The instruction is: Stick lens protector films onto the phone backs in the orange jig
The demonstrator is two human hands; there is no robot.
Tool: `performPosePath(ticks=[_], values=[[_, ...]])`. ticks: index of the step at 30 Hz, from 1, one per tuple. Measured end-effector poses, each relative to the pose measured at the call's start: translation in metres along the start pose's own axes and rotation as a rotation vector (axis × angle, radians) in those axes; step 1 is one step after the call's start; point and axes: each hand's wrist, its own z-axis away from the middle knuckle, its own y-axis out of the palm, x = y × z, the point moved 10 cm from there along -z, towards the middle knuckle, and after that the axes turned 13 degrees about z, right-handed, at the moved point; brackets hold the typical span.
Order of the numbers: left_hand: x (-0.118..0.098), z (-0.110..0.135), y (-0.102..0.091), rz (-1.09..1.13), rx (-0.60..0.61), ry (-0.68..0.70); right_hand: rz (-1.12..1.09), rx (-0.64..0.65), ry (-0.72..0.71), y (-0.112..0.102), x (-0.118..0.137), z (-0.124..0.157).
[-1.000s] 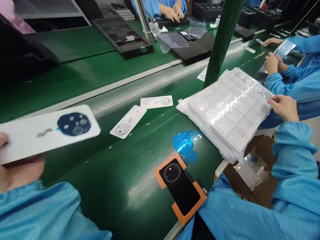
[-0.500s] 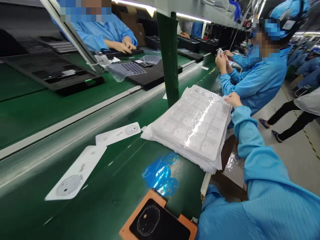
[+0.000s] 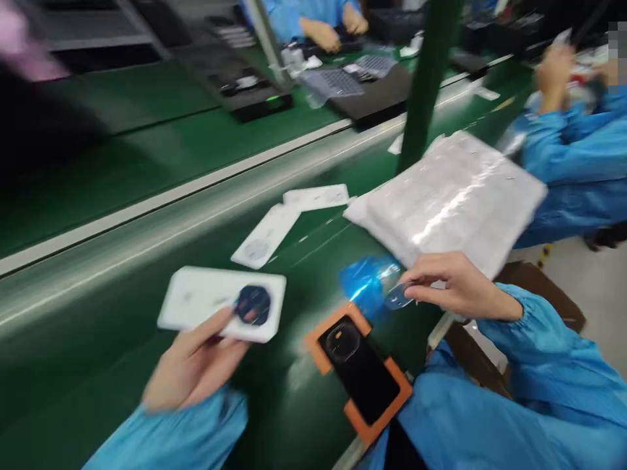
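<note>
My left hand (image 3: pixel 196 359) is closed on a white phone back cover (image 3: pixel 196 297), thumb on its face beside a dark round camera patch (image 3: pixel 253 305). My right hand (image 3: pixel 453 284) pinches a small clear round lens film (image 3: pixel 398 297) between thumb and fingertips, just right of crumpled blue film (image 3: pixel 365 281) on the bench. Below these lies an orange fixture (image 3: pixel 321 352) around a black phone-shaped panel (image 3: pixel 365 378) with a round outline near its top. Two more white covers, one nearer (image 3: pixel 267 235) and one farther (image 3: pixel 318 197), lie touching or overlapping farther back.
A white plastic tray stack (image 3: pixel 455 196) sits at the right. Behind it stands a green post (image 3: pixel 426 85). A metal rail (image 3: pixel 196 225) runs along the green bench. Across it are a co-worker's hands (image 3: pixel 333 32); another co-worker's sleeve (image 3: pixel 578 143) is at right. A cardboard box (image 3: pixel 543 294) stands below.
My right hand has come back from the tray's far corner with the round film. My left hand has come into view with a white cover. The view has swung left.
</note>
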Motion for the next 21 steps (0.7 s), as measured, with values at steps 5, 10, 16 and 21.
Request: performPosePath(ticks=[5, 10, 16, 21], values=[[0.008, -0.009, -0.006, 0.133, 0.03, 0.121, 0.217, -0.142, -0.286, 0.075, 0.019, 0.006], [0.018, -0.022, -0.016, 0.041, 0.077, 0.115, 0.37, -0.123, -0.543, 0.134, 0.039, 0.03], [0.027, -0.035, -0.026, -0.017, 0.102, 0.114, 0.499, 0.007, -0.616, 0.168, 0.034, 0.045], [0.028, -0.036, -0.023, -0.091, 0.131, 0.151, 0.51, 0.094, -0.646, 0.176, 0.032, 0.044]])
